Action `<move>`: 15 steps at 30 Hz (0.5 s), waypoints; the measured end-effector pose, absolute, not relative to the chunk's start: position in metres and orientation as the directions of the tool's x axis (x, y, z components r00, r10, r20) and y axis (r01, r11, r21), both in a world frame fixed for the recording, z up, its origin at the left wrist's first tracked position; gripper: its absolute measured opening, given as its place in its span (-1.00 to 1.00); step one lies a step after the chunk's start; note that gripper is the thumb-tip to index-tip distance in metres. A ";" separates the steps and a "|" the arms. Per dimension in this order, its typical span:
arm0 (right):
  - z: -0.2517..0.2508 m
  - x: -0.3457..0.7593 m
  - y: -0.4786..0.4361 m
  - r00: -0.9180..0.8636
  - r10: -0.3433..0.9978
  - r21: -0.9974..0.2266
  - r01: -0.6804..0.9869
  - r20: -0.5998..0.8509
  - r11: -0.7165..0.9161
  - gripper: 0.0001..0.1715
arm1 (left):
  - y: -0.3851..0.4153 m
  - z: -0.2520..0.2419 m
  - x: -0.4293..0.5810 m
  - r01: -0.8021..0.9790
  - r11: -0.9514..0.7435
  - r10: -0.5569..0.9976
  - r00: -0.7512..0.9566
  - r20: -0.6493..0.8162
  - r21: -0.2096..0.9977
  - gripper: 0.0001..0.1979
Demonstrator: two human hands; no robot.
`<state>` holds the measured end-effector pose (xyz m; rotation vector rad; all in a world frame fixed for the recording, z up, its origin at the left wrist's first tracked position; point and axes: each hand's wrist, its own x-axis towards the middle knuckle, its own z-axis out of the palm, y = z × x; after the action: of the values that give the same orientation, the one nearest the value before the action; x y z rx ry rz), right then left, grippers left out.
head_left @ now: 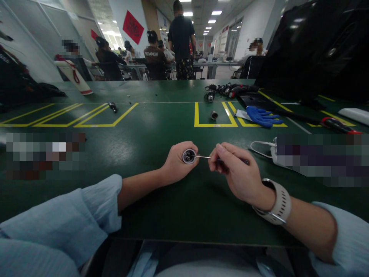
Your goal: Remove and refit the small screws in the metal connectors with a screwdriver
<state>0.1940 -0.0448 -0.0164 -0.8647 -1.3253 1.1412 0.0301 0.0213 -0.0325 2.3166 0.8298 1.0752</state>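
Blue sleeves [95,207] lie nearest; the left hand [178,163] grips a connector [188,161], mouth toward the camera; the right hand [238,169] clutches a screwdriver [204,157], axis crosswise, tip leftward at that mouth.

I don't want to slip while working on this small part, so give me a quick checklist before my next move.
1. Left hand grips the round, silver-rimmed connector with a dark inside: ok.
2. Connector's open face turned toward the head camera: ok.
3. Right hand holds the thin, metal-shafted tool with a dark handle: ok.
4. Tool tip seated inside the connector: cannot tell; too small to see.
5. Loose, round silver metal fitting within the yellow tape lines: ok.
6. Blue glove apart from both hands: ok.
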 end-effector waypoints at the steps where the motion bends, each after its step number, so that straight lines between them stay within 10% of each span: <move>1: -0.017 0.194 -0.045 -0.094 0.952 -0.954 -0.108 0.290 0.279 -0.65 | 0.021 -0.033 0.030 0.339 -0.716 0.686 0.504 0.525 0.610 -0.89; 15: -0.020 0.190 -0.043 -0.081 0.989 -0.921 -0.380 0.121 0.082 -0.66 | 0.023 -0.035 0.029 0.330 -0.725 0.677 0.502 0.538 0.605 -0.90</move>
<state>0.1896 -0.0431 -0.0195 -0.7980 -1.0388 1.3643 0.0290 0.0235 -0.0345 2.3224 0.8316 1.1037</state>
